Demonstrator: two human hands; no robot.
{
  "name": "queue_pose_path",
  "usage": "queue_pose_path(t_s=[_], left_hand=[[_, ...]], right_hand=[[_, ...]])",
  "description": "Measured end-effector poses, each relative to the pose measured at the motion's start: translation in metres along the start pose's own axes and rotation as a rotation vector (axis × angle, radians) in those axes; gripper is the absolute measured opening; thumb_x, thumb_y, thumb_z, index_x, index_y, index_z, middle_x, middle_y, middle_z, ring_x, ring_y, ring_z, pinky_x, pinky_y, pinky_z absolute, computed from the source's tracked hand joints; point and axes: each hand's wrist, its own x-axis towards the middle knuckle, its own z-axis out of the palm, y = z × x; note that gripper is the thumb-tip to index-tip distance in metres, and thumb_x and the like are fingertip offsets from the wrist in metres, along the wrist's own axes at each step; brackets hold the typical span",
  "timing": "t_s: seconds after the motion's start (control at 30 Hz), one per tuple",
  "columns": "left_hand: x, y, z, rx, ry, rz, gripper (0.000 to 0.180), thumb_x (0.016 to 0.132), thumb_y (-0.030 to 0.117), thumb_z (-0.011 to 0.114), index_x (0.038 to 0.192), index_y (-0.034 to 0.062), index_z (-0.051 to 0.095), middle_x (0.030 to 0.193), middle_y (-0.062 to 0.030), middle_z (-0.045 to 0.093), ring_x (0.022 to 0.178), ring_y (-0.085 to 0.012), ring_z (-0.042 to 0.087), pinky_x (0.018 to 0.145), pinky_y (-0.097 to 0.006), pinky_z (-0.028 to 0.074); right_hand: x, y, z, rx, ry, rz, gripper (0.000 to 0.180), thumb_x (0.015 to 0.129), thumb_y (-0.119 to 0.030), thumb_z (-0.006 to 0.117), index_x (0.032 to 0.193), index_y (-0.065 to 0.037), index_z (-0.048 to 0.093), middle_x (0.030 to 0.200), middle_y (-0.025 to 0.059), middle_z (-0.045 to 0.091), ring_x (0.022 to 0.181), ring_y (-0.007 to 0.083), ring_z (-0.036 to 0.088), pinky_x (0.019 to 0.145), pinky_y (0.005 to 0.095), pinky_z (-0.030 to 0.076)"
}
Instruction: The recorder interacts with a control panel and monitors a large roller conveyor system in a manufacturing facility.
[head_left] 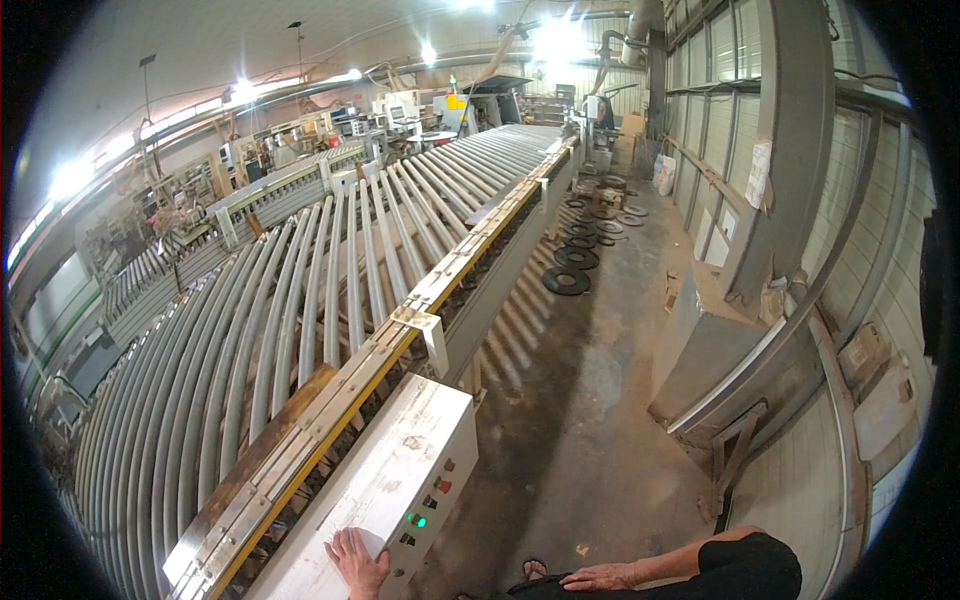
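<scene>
Flat on the top of a white control box (385, 455) lies my left hand (357, 565), fingers spread and holding nothing. The box's side carries several push buttons, red and black, and a lit green one (417, 520) just right of that hand. My right hand (598, 577) rests low on my dark clothing, fingers stretched out and nothing visible in them; its forearm comes in from the right. Beside the box runs the conveyor's metal side rail (345, 385) with a yellow edge, and beyond it are long grey rollers (290, 300).
Dark rings (567, 280) lie on the concrete floor (570, 430) along the conveyor's right side. A steel column (790, 130) on a wide base (700, 345) stands by the corrugated wall on the right. Machines (400, 108) stand at the far end.
</scene>
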Motion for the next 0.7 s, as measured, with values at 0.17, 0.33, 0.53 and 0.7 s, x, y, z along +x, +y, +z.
queue_pose_path(t_s=[0.17, 0.33, 0.53, 0.7], left_hand=[[-0.001, -0.003, 0.003, 0.013, 0.02, 0.022, 0.086, 0.059, 0.038, 0.073, 0.127, -0.0055, 0.044, 0.129, -0.0232, 0.043, 0.129, -0.0387, 0.033, 0.114, -0.058, 0.011], [-0.003, -0.004, 0.005, 0.007, 0.027, 0.026, 0.086, 0.059, 0.038, 0.073, 0.127, -0.0057, 0.044, 0.129, -0.0236, 0.043, 0.129, -0.0388, 0.033, 0.114, -0.058, 0.01], [-0.008, -0.012, 0.018, -0.009, -0.01, -0.023, 0.085, 0.06, 0.038, 0.073, 0.127, -0.0055, 0.045, 0.129, -0.0235, 0.044, 0.13, -0.039, 0.032, 0.114, -0.058, 0.01], [0.001, -0.006, 0.015, 0.013, 0.015, 0.049, 0.082, 0.064, 0.042, 0.071, 0.128, -0.0032, 0.046, 0.131, -0.0205, 0.047, 0.131, -0.0382, 0.032, 0.114, -0.058, 0.011]], right_hand=[[0.001, -0.007, -0.003, 0.023, 0.017, -0.001, 0.058, 0.097, -0.01, 0.032, 0.15, -0.019, 0.01, 0.151, 0.0174, 0.021, 0.135, 0.0347, 0.033, 0.111, 0.0432, 0.03], [0.0, -0.009, -0.003, 0.068, -0.006, 0.033, 0.057, 0.098, -0.012, 0.032, 0.151, -0.019, 0.01, 0.151, 0.0174, 0.021, 0.135, 0.0344, 0.032, 0.11, 0.0431, 0.03], [0.008, -0.023, -0.014, 0.088, 0.02, -0.046, 0.056, 0.099, -0.016, 0.032, 0.151, -0.019, 0.01, 0.151, 0.0175, 0.021, 0.135, 0.0351, 0.032, 0.11, 0.0443, 0.03], [-0.002, -0.002, -0.006, 0.028, -0.028, 0.013, 0.065, 0.095, -0.019, 0.044, 0.151, -0.02, 0.011, 0.152, 0.017, 0.02, 0.135, 0.0356, 0.032, 0.109, 0.0458, 0.031]])
